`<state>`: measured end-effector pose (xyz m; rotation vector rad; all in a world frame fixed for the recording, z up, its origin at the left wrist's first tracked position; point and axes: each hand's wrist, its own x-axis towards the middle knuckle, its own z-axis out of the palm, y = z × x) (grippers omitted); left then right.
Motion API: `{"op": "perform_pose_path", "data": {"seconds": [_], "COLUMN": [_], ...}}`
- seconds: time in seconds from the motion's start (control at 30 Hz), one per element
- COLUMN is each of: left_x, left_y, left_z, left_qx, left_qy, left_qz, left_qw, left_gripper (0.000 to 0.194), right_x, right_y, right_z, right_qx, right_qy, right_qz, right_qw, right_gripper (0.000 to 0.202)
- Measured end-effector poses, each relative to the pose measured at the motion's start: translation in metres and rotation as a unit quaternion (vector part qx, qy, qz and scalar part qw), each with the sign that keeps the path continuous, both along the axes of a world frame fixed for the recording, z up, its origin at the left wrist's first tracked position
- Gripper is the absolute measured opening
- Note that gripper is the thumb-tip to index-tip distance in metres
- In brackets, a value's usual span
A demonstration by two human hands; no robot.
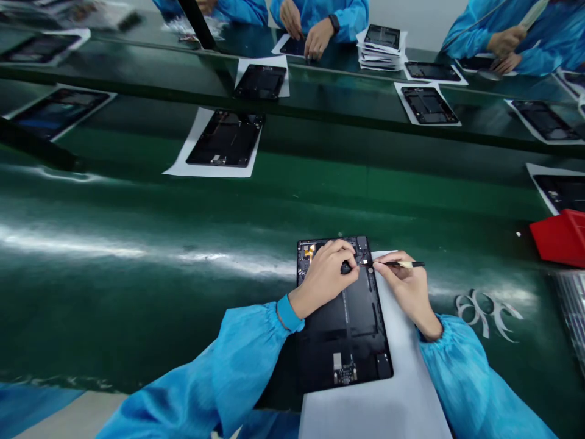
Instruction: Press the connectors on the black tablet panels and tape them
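An opened tablet housing (pixel 361 311), black inside with small boards and flex parts, lies partly on white sheets (pixel 370 414) in front of me. Over its upper part, my left hand (pixel 329 268) is closed, thumb and forefinger pinched near the top right corner. Whatever those fingertips may hold is too small to make out. My right hand (pixel 404 280) grips a thin pen-like tool (pixel 406 264) with a cream and black end, its tip hidden by the fingers at the housing's right edge. A blue band circles my left wrist.
Curled white strips (pixel 487 312) lie on the green bench to the right, near a red bin (pixel 560 238). Beyond, another tablet housing (pixel 226 139) rests on paper below a raised shelf (pixel 320 91). Co-workers' hands (pixel 315 36) work across the bench.
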<state>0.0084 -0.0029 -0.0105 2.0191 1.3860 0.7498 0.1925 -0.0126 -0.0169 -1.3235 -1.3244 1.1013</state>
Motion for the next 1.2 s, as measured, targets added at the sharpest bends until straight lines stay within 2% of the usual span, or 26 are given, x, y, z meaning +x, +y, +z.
{"op": "perform_pose_path", "data": {"seconds": [0.33, 0.63, 0.87, 1.2], "left_x": [-0.0012, -0.0014, -0.0013, 0.0001], "left_y": [0.0018, 0.0008, 0.0007, 0.0016], "left_z": [-0.0004, -0.0006, -0.0002, 0.0002], "left_qx": [0.006, 0.006, 0.005, 0.002], "left_qy": [0.008, 0.006, 0.006, 0.013], "left_qz": [-0.019, -0.021, -0.021, -0.012], "left_qw": [1.000, 1.000, 1.000, 1.000], "left_gripper": [0.010, 0.010, 0.010, 0.011], "right_x": [0.0027, 0.0035, 0.0035, 0.0020], "right_y": [0.0015, 0.0019, -0.0001, -0.0003], "right_z": [-0.0043, 0.0003, -0.0040, -0.0013], "right_qx": [-0.010, -0.004, -0.020, -0.017], "right_qy": [-0.011, -0.015, -0.010, -0.029], "right_qz": [0.029, -0.006, 0.022, 0.024], "right_qw": [0.999, 1.000, 1.000, 0.999], "right_gripper": [0.019, 0.023, 0.019, 0.020]}}
